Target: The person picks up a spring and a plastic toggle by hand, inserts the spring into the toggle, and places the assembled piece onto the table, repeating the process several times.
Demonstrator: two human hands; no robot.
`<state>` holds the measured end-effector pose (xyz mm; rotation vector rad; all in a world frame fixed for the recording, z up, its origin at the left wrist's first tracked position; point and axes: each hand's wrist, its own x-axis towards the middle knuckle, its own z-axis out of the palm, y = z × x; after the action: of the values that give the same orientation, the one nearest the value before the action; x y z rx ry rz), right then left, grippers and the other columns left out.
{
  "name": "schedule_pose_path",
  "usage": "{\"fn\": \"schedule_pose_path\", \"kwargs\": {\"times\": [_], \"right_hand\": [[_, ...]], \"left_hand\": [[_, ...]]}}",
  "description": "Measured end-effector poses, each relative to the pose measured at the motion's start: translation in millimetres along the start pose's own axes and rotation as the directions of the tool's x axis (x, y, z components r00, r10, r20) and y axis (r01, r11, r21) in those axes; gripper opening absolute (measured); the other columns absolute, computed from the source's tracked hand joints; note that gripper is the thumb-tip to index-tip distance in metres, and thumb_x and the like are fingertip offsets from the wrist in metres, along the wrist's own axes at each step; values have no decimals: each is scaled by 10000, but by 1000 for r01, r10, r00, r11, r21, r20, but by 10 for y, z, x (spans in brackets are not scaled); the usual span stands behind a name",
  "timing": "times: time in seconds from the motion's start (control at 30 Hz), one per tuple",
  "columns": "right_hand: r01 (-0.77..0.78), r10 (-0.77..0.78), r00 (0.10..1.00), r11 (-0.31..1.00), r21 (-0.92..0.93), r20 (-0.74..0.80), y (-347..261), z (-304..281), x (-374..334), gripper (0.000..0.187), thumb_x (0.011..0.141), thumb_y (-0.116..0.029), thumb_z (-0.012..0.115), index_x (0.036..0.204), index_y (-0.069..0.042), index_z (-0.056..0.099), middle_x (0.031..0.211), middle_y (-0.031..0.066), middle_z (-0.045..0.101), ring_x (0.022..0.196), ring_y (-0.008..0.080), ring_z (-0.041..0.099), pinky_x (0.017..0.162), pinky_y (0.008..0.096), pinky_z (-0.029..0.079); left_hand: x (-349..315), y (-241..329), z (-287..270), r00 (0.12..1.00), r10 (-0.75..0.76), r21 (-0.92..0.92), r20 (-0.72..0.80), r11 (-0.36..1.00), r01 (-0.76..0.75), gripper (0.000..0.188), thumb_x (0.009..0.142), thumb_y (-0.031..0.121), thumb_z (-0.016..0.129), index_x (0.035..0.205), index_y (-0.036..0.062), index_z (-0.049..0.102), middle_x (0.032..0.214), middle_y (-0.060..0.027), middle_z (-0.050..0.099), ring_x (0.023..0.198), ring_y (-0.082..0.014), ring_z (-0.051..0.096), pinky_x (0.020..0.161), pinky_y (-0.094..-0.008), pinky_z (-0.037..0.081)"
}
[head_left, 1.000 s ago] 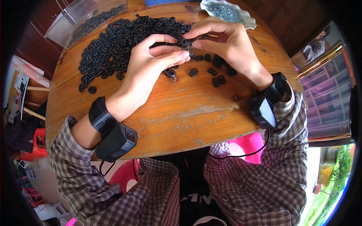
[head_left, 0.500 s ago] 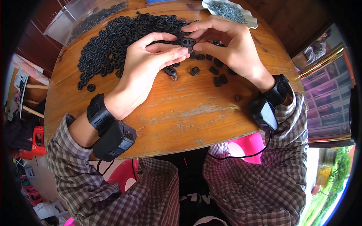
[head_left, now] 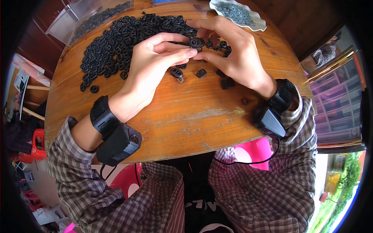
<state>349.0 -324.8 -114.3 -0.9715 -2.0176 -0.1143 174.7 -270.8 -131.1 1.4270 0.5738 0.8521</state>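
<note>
A black oval cord lock [head_left: 196,42] with two holes is pinched at its left side between the thumb and fingers of my left hand [head_left: 149,64]. Close around its right side curves my right hand [head_left: 243,58], thumb and index finger spread apart; its thumb tip lies just below the cord lock, and I cannot tell whether it touches. Nearer to me on the wood rest another two-hole cord lock [head_left: 176,73], with a small metallic bit at its end, and a small black block [head_left: 201,73]. More black blocks [head_left: 226,83] lie partly behind my right hand.
A large heap of black two-hole pieces [head_left: 112,50] spreads over the far left of the wooden table [head_left: 186,124]. Behind it stands a clear plastic bin [head_left: 74,23] with more black pieces. A white wavy-edged dish [head_left: 261,27] at the back right holds small metal springs [head_left: 235,13].
My right thumb has come down off the front of the cord lock, and the right hand has shifted slightly left. The cord lock, in my left hand, has moved a little to the right.
</note>
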Motion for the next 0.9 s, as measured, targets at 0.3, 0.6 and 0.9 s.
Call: {"fn": "schedule_pose_path", "kwargs": {"times": [0.3,0.6,0.9], "right_hand": [[26,-26,1000,999,-35,-3,-4,-5,3,457,617,-3,693,1051,-50,559,824,73,547,765,206,564,667,290,469],[13,-8,995,999,-50,99,-1,-23,-28,355,643,-74,714,978,-36,604,930,76,605,832,201,590,712,284,482],[-26,32,997,997,-72,77,5,-22,-43,345,655,-58,705,986,-38,609,955,80,623,853,197,609,721,273,496]], "left_hand": [[-12,11,24,1000,14,-23,3,1000,-14,215,782,63,618,974,-30,586,890,-102,636,816,-137,610,721,-224,476],[5,-10,1,999,38,28,14,999,-38,218,765,48,637,939,-30,531,825,-113,630,733,-125,594,664,-220,475],[6,-8,1,1000,8,47,4,999,-8,295,755,42,649,979,-23,469,833,-133,627,757,-144,606,667,-228,482]]}}
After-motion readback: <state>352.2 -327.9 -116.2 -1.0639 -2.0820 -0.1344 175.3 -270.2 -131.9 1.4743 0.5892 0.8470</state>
